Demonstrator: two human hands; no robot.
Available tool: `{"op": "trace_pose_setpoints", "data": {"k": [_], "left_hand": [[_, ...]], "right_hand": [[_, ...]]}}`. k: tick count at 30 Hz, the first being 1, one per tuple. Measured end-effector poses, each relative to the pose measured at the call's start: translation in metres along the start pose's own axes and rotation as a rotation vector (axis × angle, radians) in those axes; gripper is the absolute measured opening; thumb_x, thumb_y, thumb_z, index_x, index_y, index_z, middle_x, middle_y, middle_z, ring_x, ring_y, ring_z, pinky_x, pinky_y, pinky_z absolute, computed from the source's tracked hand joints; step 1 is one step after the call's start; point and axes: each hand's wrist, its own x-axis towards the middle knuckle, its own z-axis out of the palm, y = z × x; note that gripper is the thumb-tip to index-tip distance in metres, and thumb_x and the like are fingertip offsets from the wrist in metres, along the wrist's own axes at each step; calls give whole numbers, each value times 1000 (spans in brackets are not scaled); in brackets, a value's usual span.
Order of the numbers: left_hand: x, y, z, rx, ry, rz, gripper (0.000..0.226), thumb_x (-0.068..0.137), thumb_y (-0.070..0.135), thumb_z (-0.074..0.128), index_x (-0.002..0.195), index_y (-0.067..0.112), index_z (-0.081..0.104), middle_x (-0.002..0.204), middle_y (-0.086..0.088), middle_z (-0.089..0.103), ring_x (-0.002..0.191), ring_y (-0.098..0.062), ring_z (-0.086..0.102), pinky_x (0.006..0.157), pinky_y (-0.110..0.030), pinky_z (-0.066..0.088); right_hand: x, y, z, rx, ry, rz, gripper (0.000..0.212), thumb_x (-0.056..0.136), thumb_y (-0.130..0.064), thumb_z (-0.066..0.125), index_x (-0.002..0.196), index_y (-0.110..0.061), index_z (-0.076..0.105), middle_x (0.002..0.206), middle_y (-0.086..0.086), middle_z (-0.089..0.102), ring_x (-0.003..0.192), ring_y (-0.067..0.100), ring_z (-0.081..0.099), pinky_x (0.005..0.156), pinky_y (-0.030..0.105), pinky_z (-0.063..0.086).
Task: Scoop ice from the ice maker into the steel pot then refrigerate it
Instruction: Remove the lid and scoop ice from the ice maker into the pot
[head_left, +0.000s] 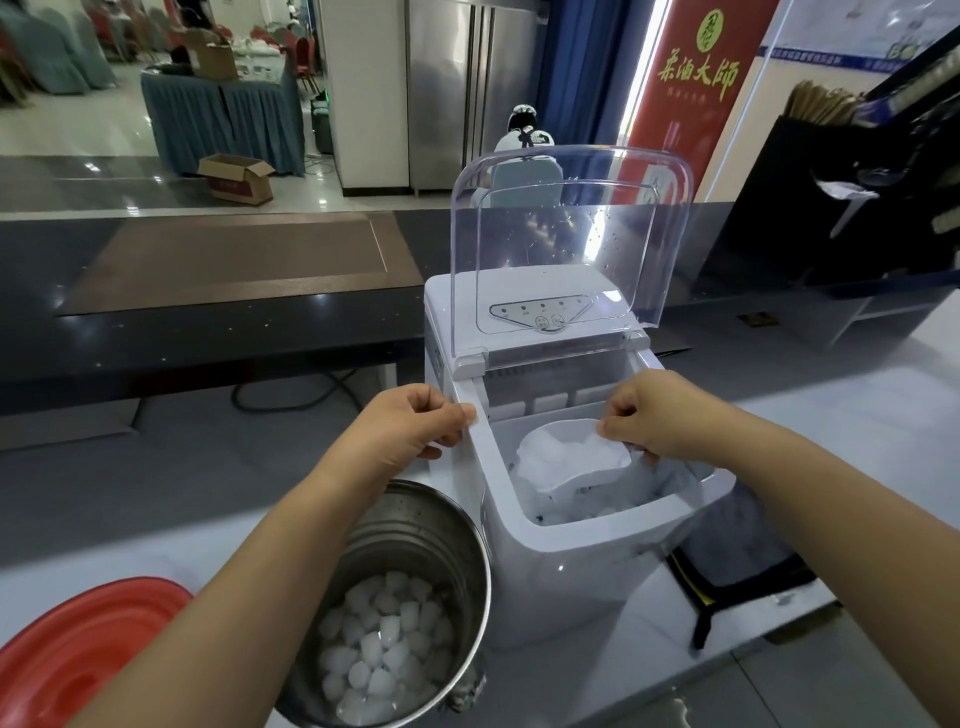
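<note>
Desk (878, 400): pale top, runs under both hands and carries everything listed.

Ice maker (571, 577): white, directly ahead between the two hands. Its clear lid (566, 244) is swung up and back and stands upright beyond the hands, with droplets on the inside. The bin is open to view.

Pot (415, 530): steel, upright, below the left forearm and just left of the ice maker; I cannot tell whether the two touch. The bottom is covered with ice (384, 649) in rounded pieces, well short of the rim.

Red basin (78, 649): left of the left forearm, cut off by the frame edge, near the pot.

Dark bag (727, 540): under the right forearm, against the right side of the ice maker.

Left hand (410, 426): fingers curled, gripping the left rim of the bin opening.

Right hand (654, 415): fingers curled, pinching the rear edge of the scoop (576, 462).

Scoop: white, inside the bin just left of the right hand, mouth toward the left hand, heaped with ice. More ice lies loose beneath it in the bin.
</note>
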Motion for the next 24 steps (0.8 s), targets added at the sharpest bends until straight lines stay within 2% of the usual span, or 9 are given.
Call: {"op": "trace_pose_setpoints", "data": {"k": [3, 6, 9, 12, 14, 21, 24], "left_hand": [[-1, 0, 0, -4, 5, 2, 19, 84, 26, 69, 77, 10, 60, 68, 3, 70, 71, -14, 64, 74, -31, 54], [-2, -1, 0, -11, 8, 15, 19, 84, 25, 69, 75, 11, 60, 65, 4, 69, 69, -13, 63, 71, -29, 53], [-4, -1, 0, -6, 16, 32, 21, 84, 25, 69, 73, 11, 59, 68, -1, 68, 67, -13, 61, 68, -28, 51], [-5, -1, -1, 9, 23, 52, 22, 83, 26, 70, 72, 11, 58, 68, 0, 67, 65, -11, 59, 66, -26, 49], [-7, -2, -3, 10, 16, 66, 22, 83, 26, 71, 72, 11, 59, 67, 1, 67, 64, -11, 59, 66, -27, 49], [-18, -6, -24, 31, 33, 87, 17, 86, 23, 66, 73, 14, 62, 69, -1, 67, 69, -13, 60, 70, -29, 51], [-26, -4, -37, 32, 59, 89, 16, 88, 21, 64, 76, 12, 63, 73, -5, 68, 71, -16, 61, 68, -27, 49]], "right_hand": [[-4, 0, 0, 21, 10, 16, 30, 89, -21, 62, 61, -11, 59, 57, 0, 59, 38, 6, 57, 52, 25, 49], [-9, -1, 0, 51, 17, 36, 30, 89, -20, 62, 62, -9, 58, 57, 1, 59, 39, 7, 57, 53, 26, 52], [-15, -4, -1, 65, 27, 52, 29, 89, -18, 61, 62, -9, 58, 56, 0, 59, 40, 8, 58, 47, 21, 48], [-21, -8, -3, 96, 41, 63, 28, 88, -19, 62, 64, -6, 60, 54, 0, 58, 43, 12, 60, 60, 34, 55], [-26, -12, -5, 104, 54, 76, 27, 88, -20, 63, 70, -1, 63, 53, 0, 58, 43, 12, 60, 64, 36, 54], [-47, -39, -7, 174, 89, 52, 26, 87, -19, 64, 66, -4, 63, 50, -1, 56, 39, 10, 53, 51, 21, 46], [-56, -57, -5, 196, 79, 38, 30, 87, -20, 64, 60, -8, 60, 47, -4, 55, 38, 9, 51, 51, 21, 45]]}}
